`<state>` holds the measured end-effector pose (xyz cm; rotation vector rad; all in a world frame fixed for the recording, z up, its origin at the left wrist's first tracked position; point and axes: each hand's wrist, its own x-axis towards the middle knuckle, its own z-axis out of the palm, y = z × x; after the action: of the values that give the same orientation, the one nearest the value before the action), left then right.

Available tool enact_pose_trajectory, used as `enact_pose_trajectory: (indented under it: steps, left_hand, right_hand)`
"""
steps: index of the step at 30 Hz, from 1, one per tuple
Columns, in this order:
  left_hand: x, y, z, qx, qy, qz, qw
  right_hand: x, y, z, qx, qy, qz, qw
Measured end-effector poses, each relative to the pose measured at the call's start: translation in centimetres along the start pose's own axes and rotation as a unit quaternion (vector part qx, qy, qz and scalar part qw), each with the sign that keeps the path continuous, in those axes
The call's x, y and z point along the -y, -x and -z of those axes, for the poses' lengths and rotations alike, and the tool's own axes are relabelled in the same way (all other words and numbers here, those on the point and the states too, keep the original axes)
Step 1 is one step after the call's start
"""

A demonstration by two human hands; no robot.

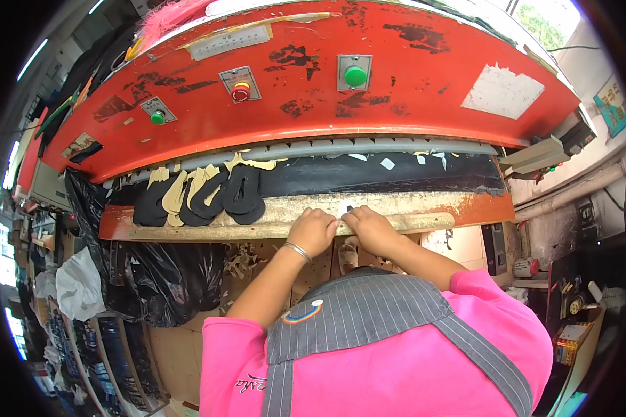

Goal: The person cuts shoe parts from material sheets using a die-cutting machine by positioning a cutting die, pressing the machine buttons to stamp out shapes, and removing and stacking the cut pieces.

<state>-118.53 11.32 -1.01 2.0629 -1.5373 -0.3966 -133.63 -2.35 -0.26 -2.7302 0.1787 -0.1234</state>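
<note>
My left hand [313, 231], with metal bangles at the wrist, is closed at the front edge of the machine bed, its fingertips pressed together. Close beside it my right hand [370, 231] is pinched at a small white piece [345, 206] with a dark mark on it. The fingers partly hide this piece. What lies in the left fingertips cannot be made out. To the left, a row of black U-shaped cut pieces [243, 196] and pale yellow ones [174, 198] overlaps on the bed.
A red machine front [410, 104] with green buttons [355, 76] and a red stop button [241, 92] rises behind the black bed [313, 177]. White scraps [387, 164] lie there. A black plastic bag [167, 281] hangs at the left; scraps [240, 264] litter the floor.
</note>
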Motion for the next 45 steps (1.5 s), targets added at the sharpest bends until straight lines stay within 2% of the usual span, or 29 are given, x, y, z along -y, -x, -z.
enact_pose_trajectory:
  steps: [1,3,11,14,15,17,18,19,20,21,23,25,26,28,31,34,36,44,45]
  left_hand:
    - [-0.5,0.3,-0.9,-0.033,-0.039,0.001,0.999]
    - [-1.0,1.0,-2.4,-0.104,-0.076,-0.004,0.992]
    - [-1.0,2.7,-3.3,-0.069,-0.072,0.042,0.994]
    - [-2.1,5.0,-2.5,0.026,-0.038,0.04,0.998]
    - [-0.9,5.7,-3.1,0.049,-0.024,0.015,0.998]
    - [-0.9,5.6,-1.1,0.189,0.046,0.048,0.98]
    - [-0.7,5.5,-0.2,0.256,0.082,0.063,0.961]
    - [0.0,5.3,0.2,0.265,0.119,0.046,0.956]
    - [0.7,4.7,0.3,0.23,0.119,0.025,0.966]
    - [1.2,3.6,0.8,0.145,0.089,0.002,0.985]
    - [2.1,0.5,2.2,-0.009,0.042,-0.037,0.998]
    - [3.7,-3.6,3.2,-0.11,-0.013,-0.049,0.993]
    - [4.7,-5.3,3.1,-0.142,-0.05,-0.042,0.988]
    - [6.8,-7.7,1.8,-0.143,-0.122,-0.008,0.982]
    - [6.8,-8.4,1.0,-0.004,-0.206,0.117,0.972]
    - [7.1,-8.2,-0.2,0.013,-0.163,0.16,0.973]
    - [6.9,-7.8,-0.7,-0.017,-0.172,0.163,0.971]
    - [6.7,-6.9,-0.4,-0.013,-0.143,0.172,0.975]
    - [6.6,-7.0,-0.2,-0.015,-0.133,0.174,0.976]
  right_hand:
    - [0.4,0.3,-0.4,-0.036,0.002,-0.004,0.999]
    - [0.4,0.3,-0.6,-0.029,-0.006,-0.023,0.999]
    - [1.2,1.9,-2.3,-0.04,-0.022,-0.036,0.998]
    - [2.1,4.4,-3.1,-0.02,-0.05,-0.011,0.998]
    - [2.3,5.1,-2.9,0.022,-0.065,-0.004,0.998]
    - [2.8,5.6,-1.4,0.106,-0.091,0.014,0.99]
    - [3.1,5.1,0.2,0.146,-0.139,-0.023,0.979]
    - [3.3,4.1,2.1,0.185,-0.186,-0.061,0.963]
    - [3.1,3.1,3.1,0.222,-0.23,-0.097,0.942]
    - [2.1,2.4,2.2,0.1,-0.257,-0.089,0.957]
    - [0.3,-1.0,2.3,-0.079,-0.164,-0.06,0.982]
    - [-0.7,-5.3,3.2,-0.077,-0.073,-0.167,0.98]
    - [-0.7,-7.6,3.7,-0.031,-0.039,-0.223,0.974]
    - [-0.8,-11.2,3.0,0.005,0.028,-0.286,0.958]
    - [-0.7,-13.3,1.4,-0.002,0.06,-0.302,0.952]
    - [-1.4,-12.9,0.0,-0.057,0.035,-0.293,0.954]
    - [-1.6,-11.9,-0.4,-0.11,0.02,-0.281,0.953]
    - [-0.4,-10.4,-0.8,-0.173,0.017,-0.285,0.943]
    - [-0.6,-10.3,-0.7,-0.204,0.012,-0.266,0.942]
